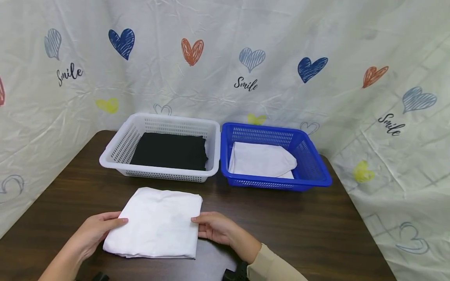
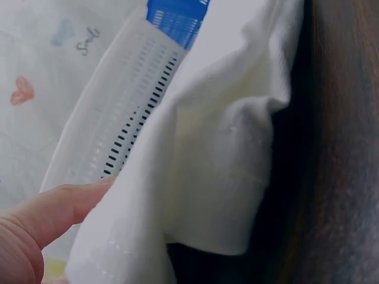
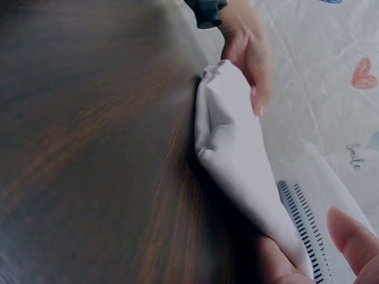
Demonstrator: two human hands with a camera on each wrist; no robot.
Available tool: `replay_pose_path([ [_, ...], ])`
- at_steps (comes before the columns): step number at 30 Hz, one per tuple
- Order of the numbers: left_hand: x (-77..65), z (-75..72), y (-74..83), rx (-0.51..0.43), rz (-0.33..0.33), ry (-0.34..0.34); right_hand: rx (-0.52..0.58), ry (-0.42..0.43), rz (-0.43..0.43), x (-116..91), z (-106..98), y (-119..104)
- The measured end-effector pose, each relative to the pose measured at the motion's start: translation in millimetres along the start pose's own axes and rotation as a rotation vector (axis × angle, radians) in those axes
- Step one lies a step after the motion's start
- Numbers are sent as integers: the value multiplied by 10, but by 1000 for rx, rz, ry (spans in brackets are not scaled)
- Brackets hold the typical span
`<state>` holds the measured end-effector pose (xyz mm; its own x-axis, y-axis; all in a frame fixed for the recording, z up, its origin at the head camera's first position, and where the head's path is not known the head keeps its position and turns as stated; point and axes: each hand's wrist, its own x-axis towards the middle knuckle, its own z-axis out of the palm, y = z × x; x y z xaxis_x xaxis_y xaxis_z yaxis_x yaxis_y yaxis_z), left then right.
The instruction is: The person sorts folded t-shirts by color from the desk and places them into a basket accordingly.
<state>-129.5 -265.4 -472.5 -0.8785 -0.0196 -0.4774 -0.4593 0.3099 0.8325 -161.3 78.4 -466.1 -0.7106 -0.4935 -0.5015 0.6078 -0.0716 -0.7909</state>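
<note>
A folded white cloth (image 1: 156, 224) is held between both hands, low over the near part of the table. My left hand (image 1: 95, 230) grips its left edge, thumb on top and the other fingers mostly hidden beneath. On the right edge, my right hand (image 1: 216, 228) holds the cloth with its thumb above and fingers below. The layered near edge of the white cloth (image 2: 219, 171) shows loose folds in the left wrist view, with dark shadow under it. From the right wrist view, the fingers (image 3: 275, 260) of the right hand reach under the cloth.
At the back of the brown table (image 1: 299, 222) stand a white basket (image 1: 165, 175) with folded black cloth (image 1: 170, 150) and, beside it on the right, a blue basket (image 1: 274, 185) with folded white cloth (image 1: 260, 158). A heart-patterned curtain (image 1: 211, 23) hangs behind.
</note>
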Motion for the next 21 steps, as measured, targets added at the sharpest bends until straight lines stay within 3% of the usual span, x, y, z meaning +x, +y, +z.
replay_pose_path([
  [21, -1, 31, 11, -172, -17, -78, -34, -12, 15, 52, 44, -150],
])
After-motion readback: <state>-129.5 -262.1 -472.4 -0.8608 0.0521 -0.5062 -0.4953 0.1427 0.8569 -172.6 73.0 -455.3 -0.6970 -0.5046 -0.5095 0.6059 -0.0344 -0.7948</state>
